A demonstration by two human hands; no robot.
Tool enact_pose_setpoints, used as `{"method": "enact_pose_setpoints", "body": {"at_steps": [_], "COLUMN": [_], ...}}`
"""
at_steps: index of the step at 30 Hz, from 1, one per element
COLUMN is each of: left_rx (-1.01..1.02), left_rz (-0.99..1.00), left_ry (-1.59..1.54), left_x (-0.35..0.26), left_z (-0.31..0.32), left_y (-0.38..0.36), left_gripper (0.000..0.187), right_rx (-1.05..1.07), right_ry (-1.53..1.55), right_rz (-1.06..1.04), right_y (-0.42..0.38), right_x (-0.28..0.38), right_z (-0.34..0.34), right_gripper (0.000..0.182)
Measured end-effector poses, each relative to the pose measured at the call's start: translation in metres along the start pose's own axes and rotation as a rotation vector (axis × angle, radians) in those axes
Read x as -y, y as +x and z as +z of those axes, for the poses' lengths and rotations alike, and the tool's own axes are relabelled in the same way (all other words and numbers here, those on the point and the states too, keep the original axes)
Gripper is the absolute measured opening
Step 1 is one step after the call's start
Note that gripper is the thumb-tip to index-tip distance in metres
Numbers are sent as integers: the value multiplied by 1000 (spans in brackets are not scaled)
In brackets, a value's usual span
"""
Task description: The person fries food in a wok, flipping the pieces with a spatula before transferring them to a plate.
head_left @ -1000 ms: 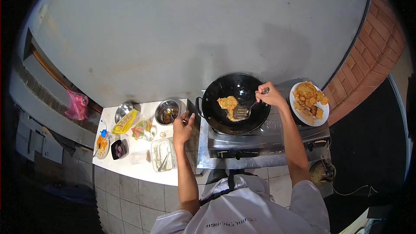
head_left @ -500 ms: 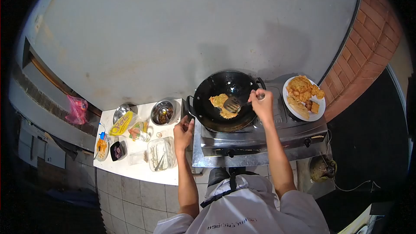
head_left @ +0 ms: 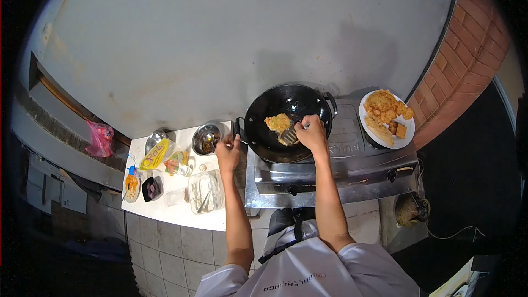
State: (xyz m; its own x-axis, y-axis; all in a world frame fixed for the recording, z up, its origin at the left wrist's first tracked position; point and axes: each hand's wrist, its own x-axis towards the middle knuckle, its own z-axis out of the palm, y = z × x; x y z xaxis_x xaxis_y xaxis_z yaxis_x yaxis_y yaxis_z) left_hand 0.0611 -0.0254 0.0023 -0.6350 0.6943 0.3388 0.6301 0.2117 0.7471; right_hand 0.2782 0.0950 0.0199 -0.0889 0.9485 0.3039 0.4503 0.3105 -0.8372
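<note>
A black wok (head_left: 291, 99) sits on the steel stove (head_left: 344, 173). In it lies a yellow-brown fried piece (head_left: 278, 122), with the slotted head of a spatula (head_left: 289, 135) against its lower right part. My right hand (head_left: 311, 131) is closed on the spatula handle, over the wok. My left hand (head_left: 227, 153) is just left of the wok, by its left handle (head_left: 238, 130) and the right side of a metal bowl (head_left: 207, 139) with dark and yellow contents. Its fingers are bent, and whether they hold anything is too small to tell.
Right of the wok, a white plate (head_left: 408, 132) bears several fried pieces. On the white table (head_left: 181, 219) at left are a glass container (head_left: 206, 192), a yellow packet (head_left: 156, 154), a black bowl (head_left: 152, 188) and another metal bowl (head_left: 159, 140). A gas cylinder (head_left: 411, 210) stands below right.
My right hand and the spatula have moved left and slightly down inside the wok. My left hand has shifted up and left toward the metal bowl. The wok's near edge sits slightly higher.
</note>
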Motion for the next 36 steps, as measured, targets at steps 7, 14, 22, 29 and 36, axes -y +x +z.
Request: {"method": "enact_pose_setpoints", "body": {"at_steps": [7, 14, 22, 29, 36], "left_rx": [-26, -18, 58, 63, 57], "left_rz": [-204, -216, -219, -217, -223], "left_ry": [-146, -276, -306, -322, -346], "left_x": [12, -22, -29, -34, -37], "left_z": [0, -7, 2, 1, -1], "left_y": [-2, -17, -23, -21, -21], "left_gripper": [39, 39, 39, 38, 38], "right_rx": [188, 168, 2, -56, 6], "right_ry": [52, 146, 317, 431, 147], "right_rz": [34, 25, 50, -2, 36], "right_y": [-2, -10, -9, -12, -17], "right_x": [-11, -21, -7, 10, 28], "right_z": [-6, -12, -17, -21, -33], "right_gripper": [22, 23, 26, 30, 31]}}
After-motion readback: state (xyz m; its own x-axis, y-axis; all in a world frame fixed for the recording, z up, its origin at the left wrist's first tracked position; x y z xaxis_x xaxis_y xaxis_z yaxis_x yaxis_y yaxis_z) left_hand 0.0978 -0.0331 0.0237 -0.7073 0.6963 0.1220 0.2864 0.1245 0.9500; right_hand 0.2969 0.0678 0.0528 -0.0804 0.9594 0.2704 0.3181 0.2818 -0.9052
